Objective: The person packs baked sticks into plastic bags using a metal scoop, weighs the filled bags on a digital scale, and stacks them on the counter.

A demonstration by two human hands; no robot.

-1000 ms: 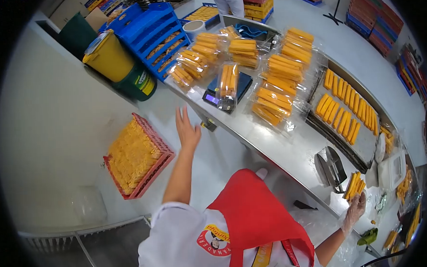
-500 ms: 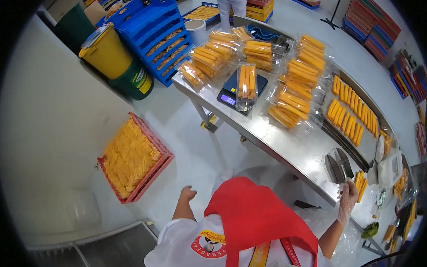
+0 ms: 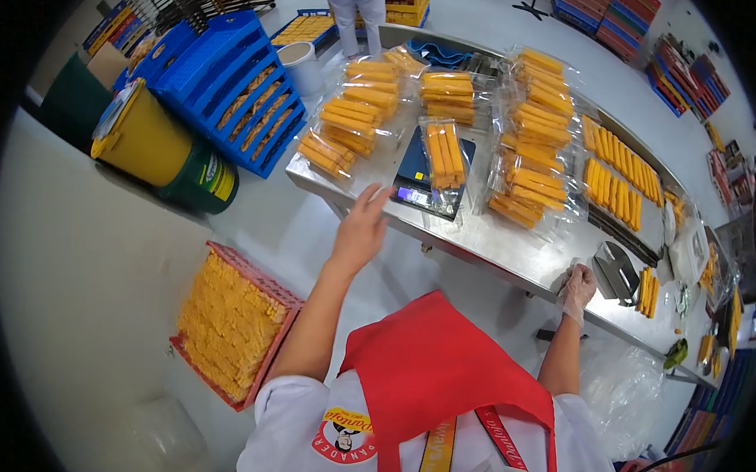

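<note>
My bare left hand (image 3: 363, 232) is open, fingers stretched toward the front left corner of a dark digital scale (image 3: 414, 161) with a lit display. On the scale lies a clear bag of orange-yellow sticks (image 3: 445, 154). My right hand (image 3: 578, 287), in a clear plastic glove, is at the table's near edge with its fingers closed; what they hold, if anything, is hidden. Just right of it stands an angled metal holder (image 3: 617, 273). Several loose sticks (image 3: 648, 291) lie beyond that holder. More bagged sticks (image 3: 541, 126) are piled behind and beside the scale.
A tray of sticks (image 3: 613, 178) sits at the table's right. On the floor, a red crate (image 3: 263, 277) full of yellow pieces stands left, with blue crates (image 3: 231, 83) and a yellow bin (image 3: 145, 136) behind. Another person (image 3: 358, 12) stands at the far end.
My left hand has moved up and forward from beside my body to the scale. My right hand has moved left from the loose sticks, along the table edge. The view has shifted too.
</note>
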